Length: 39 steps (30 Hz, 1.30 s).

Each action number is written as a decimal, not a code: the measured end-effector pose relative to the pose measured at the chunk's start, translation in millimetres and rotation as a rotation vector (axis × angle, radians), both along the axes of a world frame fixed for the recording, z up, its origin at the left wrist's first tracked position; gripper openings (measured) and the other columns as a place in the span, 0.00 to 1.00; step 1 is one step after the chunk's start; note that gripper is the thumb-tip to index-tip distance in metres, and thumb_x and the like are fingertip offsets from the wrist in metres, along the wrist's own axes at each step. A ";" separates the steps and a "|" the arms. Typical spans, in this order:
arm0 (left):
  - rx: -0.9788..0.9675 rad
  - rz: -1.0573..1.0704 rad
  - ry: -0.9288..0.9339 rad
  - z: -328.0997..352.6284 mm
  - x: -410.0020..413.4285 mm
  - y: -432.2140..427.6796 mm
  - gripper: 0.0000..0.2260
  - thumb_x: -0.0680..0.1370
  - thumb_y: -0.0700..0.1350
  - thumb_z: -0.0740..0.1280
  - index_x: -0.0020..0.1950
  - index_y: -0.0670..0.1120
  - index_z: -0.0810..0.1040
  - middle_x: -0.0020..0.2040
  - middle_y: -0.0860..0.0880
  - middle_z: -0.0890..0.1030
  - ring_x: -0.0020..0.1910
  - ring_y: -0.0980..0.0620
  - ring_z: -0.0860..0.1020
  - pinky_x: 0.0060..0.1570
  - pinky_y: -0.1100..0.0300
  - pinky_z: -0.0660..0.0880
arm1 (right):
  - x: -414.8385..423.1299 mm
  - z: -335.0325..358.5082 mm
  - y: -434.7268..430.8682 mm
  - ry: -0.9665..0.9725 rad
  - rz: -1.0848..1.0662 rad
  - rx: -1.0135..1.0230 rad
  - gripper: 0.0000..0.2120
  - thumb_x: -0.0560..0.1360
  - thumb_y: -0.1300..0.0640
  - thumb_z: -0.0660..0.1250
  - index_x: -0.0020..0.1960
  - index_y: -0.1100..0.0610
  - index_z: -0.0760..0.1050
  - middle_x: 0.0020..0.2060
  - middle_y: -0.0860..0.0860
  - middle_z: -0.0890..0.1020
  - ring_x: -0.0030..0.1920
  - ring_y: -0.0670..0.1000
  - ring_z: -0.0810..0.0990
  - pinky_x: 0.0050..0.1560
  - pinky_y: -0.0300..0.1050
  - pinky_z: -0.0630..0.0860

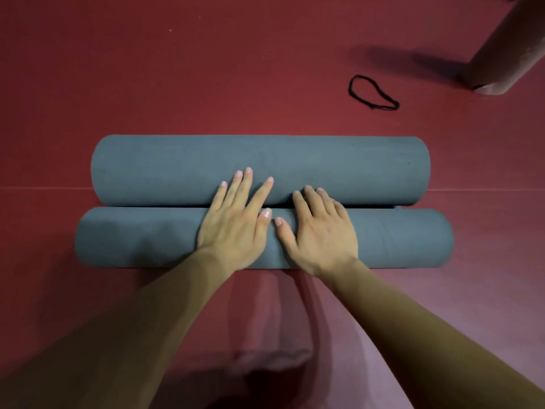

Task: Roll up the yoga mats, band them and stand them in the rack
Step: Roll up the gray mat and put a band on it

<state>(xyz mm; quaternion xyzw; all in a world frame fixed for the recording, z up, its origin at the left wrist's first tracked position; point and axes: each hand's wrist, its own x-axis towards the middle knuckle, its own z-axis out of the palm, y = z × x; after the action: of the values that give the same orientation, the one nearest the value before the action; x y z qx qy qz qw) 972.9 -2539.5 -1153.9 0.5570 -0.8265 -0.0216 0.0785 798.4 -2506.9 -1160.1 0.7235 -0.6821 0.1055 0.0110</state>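
Two grey-blue rolled lengths of yoga mat lie side by side across the red floor: a far roll (339, 169) and a near roll (132, 237). Whether they are one mat or two I cannot tell. My left hand (236, 219) lies flat over the near roll, and its straight fingers reach onto the far roll. My right hand (318, 228) presses on the near roll beside it, fingers bent slightly at the seam between the rolls. A black loop band (373, 93) lies on the floor beyond the rolls, to the right.
A dark reddish rolled mat (507, 51) stands or leans at the top right corner and casts a shadow to the left. The red floor (177, 69) has a seam line running left to right under the rolls. No rack is in view.
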 end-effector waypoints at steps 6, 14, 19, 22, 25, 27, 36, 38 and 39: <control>0.069 0.102 -0.037 2.6 -0.6 -2.0 0.31 0.80 0.59 0.40 0.82 0.52 0.53 0.80 0.38 0.60 0.80 0.41 0.57 0.79 0.45 0.48 | -1.4 8.4 -17.3 0.007 0.022 0.168 0.38 0.79 0.33 0.41 0.81 0.52 0.61 0.82 0.56 0.58 0.82 0.55 0.55 0.78 0.55 0.56; 0.150 0.070 -0.021 7.7 -1.0 -28.2 0.33 0.77 0.59 0.37 0.83 0.53 0.51 0.82 0.43 0.54 0.81 0.42 0.52 0.79 0.44 0.46 | 10.8 -6.2 -4.1 0.014 -0.066 -0.075 0.30 0.82 0.40 0.52 0.71 0.60 0.75 0.70 0.58 0.77 0.72 0.61 0.73 0.68 0.60 0.64; 0.283 -0.012 0.007 14.7 4.6 -48.4 0.35 0.76 0.62 0.36 0.83 0.54 0.48 0.83 0.41 0.46 0.82 0.41 0.45 0.78 0.46 0.39 | 17.9 18.4 -23.1 0.015 -0.085 0.204 0.33 0.81 0.38 0.44 0.78 0.54 0.67 0.78 0.56 0.67 0.79 0.58 0.61 0.72 0.61 0.60; 0.298 -0.007 0.030 18.9 4.2 -64.0 0.36 0.75 0.63 0.37 0.83 0.54 0.49 0.83 0.41 0.45 0.82 0.41 0.43 0.78 0.46 0.39 | 14.6 29.8 -42.0 0.007 -0.064 0.377 0.38 0.78 0.35 0.36 0.83 0.49 0.55 0.83 0.52 0.54 0.82 0.54 0.49 0.77 0.60 0.53; 0.276 0.013 0.073 18.7 1.9 -78.5 0.35 0.76 0.63 0.39 0.83 0.55 0.51 0.83 0.42 0.47 0.82 0.41 0.44 0.79 0.46 0.40 | 9.6 28.7 -56.3 -0.002 -0.028 0.375 0.39 0.78 0.32 0.37 0.83 0.50 0.53 0.83 0.52 0.53 0.83 0.54 0.49 0.78 0.60 0.53; 0.253 0.012 0.089 13.8 0.5 -83.9 0.34 0.76 0.63 0.40 0.83 0.55 0.51 0.83 0.42 0.47 0.82 0.42 0.44 0.79 0.46 0.40 | 5.8 23.2 -57.8 -0.028 0.033 0.274 0.37 0.80 0.33 0.43 0.81 0.53 0.61 0.81 0.56 0.60 0.81 0.56 0.57 0.75 0.61 0.61; 0.264 0.074 0.109 13.7 -5.7 -117.9 0.26 0.84 0.57 0.45 0.83 0.57 0.49 0.83 0.48 0.43 0.81 0.48 0.40 0.79 0.50 0.38 | -4.1 28.4 -99.9 -0.041 0.106 0.391 0.44 0.77 0.28 0.42 0.84 0.54 0.47 0.83 0.49 0.48 0.82 0.48 0.43 0.80 0.59 0.47; 0.247 0.063 0.096 16.8 -5.6 -111.0 0.30 0.80 0.61 0.39 0.82 0.56 0.50 0.83 0.48 0.46 0.82 0.48 0.43 0.79 0.50 0.40 | -3.9 28.3 -101.5 -0.037 0.094 0.417 0.43 0.78 0.28 0.43 0.84 0.53 0.45 0.83 0.49 0.46 0.82 0.47 0.41 0.81 0.58 0.45; 0.239 0.054 0.092 18.0 -4.9 -105.0 0.33 0.77 0.63 0.36 0.82 0.56 0.50 0.83 0.47 0.48 0.82 0.47 0.45 0.79 0.50 0.41 | -4.4 29.2 -101.8 -0.038 0.085 0.426 0.42 0.78 0.28 0.43 0.84 0.53 0.45 0.83 0.50 0.45 0.82 0.47 0.40 0.81 0.58 0.45</control>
<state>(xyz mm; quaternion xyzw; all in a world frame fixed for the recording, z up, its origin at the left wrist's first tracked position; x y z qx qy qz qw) 968.0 -2644.6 -1135.9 0.5830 -0.7982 -0.1432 0.0497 793.9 -2608.7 -1131.0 0.7355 -0.6580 -0.0273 -0.1595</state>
